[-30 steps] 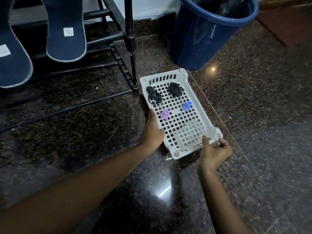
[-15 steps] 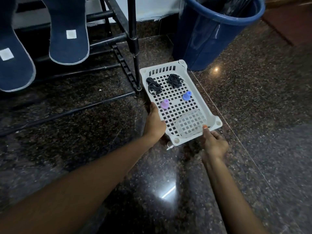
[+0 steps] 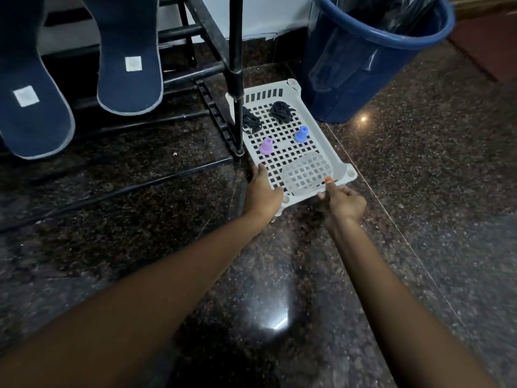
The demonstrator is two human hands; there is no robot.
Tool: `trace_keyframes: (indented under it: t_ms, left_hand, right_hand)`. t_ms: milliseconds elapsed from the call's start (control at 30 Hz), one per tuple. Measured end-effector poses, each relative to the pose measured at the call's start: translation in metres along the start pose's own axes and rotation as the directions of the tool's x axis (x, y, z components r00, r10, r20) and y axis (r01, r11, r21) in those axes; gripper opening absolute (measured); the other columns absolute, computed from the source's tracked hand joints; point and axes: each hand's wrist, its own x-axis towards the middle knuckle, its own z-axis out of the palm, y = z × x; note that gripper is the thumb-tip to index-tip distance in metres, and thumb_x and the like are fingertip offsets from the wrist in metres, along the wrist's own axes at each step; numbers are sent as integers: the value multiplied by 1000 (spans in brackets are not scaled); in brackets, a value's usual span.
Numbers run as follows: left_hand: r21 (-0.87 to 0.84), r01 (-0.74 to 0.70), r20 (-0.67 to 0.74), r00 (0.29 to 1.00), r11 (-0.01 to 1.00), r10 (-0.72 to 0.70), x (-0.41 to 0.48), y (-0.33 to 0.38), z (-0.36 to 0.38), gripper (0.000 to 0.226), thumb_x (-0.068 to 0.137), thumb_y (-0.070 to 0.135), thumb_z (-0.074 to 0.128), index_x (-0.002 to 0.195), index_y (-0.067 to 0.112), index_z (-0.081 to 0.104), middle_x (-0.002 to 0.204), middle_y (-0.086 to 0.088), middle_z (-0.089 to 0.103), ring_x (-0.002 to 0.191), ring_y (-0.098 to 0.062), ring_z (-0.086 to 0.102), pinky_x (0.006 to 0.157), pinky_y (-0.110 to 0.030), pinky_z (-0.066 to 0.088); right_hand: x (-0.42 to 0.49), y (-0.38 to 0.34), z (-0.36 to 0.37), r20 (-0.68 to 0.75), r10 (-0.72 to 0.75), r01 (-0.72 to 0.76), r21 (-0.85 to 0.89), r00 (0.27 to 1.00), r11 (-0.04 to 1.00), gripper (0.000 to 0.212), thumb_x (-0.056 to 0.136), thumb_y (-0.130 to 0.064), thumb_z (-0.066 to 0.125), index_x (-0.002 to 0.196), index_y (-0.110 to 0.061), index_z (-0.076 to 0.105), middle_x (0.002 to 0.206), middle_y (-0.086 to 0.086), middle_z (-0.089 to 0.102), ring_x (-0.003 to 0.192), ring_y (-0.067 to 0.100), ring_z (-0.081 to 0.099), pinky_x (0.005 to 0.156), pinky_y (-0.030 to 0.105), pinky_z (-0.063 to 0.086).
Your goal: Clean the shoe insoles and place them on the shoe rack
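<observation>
Left hand [image 3: 263, 191] grips the white tray [image 3: 324, 135] at its near-left corner, fingers apparently curled under; right hand [image 3: 344, 201] pinches the near rim; insoles [image 3: 130, 65] hang on the rack [image 3: 235, 51], far left; open floor [image 3: 419, 191] lies right.

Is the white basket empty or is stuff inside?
Not empty. The white basket holds black laces, a purple cap and a blue cap.

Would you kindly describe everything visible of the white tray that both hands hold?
The white tray looks plastic: rectangular, square-holed bottom, low walls, slotted far wall, corner sockets. It lies roughly level between the shoe rack post and blue bucket. The left hand and right hand grip its near edge. Inside: black cord bundles, a purple cap, a blue cap, a clear dish.
</observation>
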Motion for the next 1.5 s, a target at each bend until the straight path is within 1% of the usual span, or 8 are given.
trace_keyframes:
  t_ms: [200,333,533,633,900,1033,1367,1500]
  left_hand:
    - [9,-21,6,1000,1000,21,5,4,-3,68,99,9,47,153,10,6,161,0,-2,145,-20,17,89,-20,38]
    - [19,-57,13,998,998,57,9,5,-5,66,99,7,45,152,9,6,161,-1,0,143,-23,23,96,-29,41]
    - [29,-90,3,996,996,90,15,6,-8,65,98,4,45,152,8,9,161,-2,-1,145,-23,19,102,-26,39]
    - [51,-95,-12,995,994,96,17,7,-11,65,97,5,47,152,8,11,161,-2,-1,144,-23,23,105,-29,38]
    - [74,-95,-21,995,993,97,23,10,-15,66,97,5,46,152,8,9,161,-2,-5,143,-25,24,105,-36,39]
    - [76,-103,-25,994,992,106,25,10,-17,67,97,5,46,152,8,9,161,-1,-7,137,-27,35,99,-41,44]
    - [108,-127,-38,991,986,132,30,10,-21,68,98,7,46,153,10,6,161,-1,-6,144,-23,22,105,-29,35]
    - [150,-191,-27,980,970,197,24,7,-23,63,100,9,42,152,10,7,161,-2,-3,144,-21,21,109,-27,25]
  right_hand:
    - [4,-6,22,30,1,0,-34,1000,999,18,81,-1,67,71,-5,53,63,7,59,34,2,51,41,16,46]
    - [4,-16,39,-10,-24,23,-86,1000,996,21,80,2,67,98,-2,57,80,11,63,36,-2,51,42,11,45]
    - [12,-20,59,49,-85,95,-246,995,965,42,76,5,68,115,-1,53,112,19,62,85,18,58,70,19,51]
    - [13,-20,65,91,-73,97,-306,993,947,46,76,4,67,118,-3,52,110,19,62,84,19,58,82,29,51]
    - [11,-17,78,207,-53,124,-347,977,930,49,75,5,65,122,0,50,100,13,62,82,17,59,62,18,48]
    - [6,-15,84,266,-40,132,-336,963,933,34,75,8,63,109,4,59,98,17,66,83,22,63,79,33,53]
    - [3,-9,90,364,-43,186,-366,931,912,13,76,7,61,79,-6,64,83,13,66,80,26,62,83,40,52]
    - [-8,2,86,368,-248,403,-441,896,802,14,85,-7,57,96,-2,65,89,10,67,81,23,62,83,28,48]
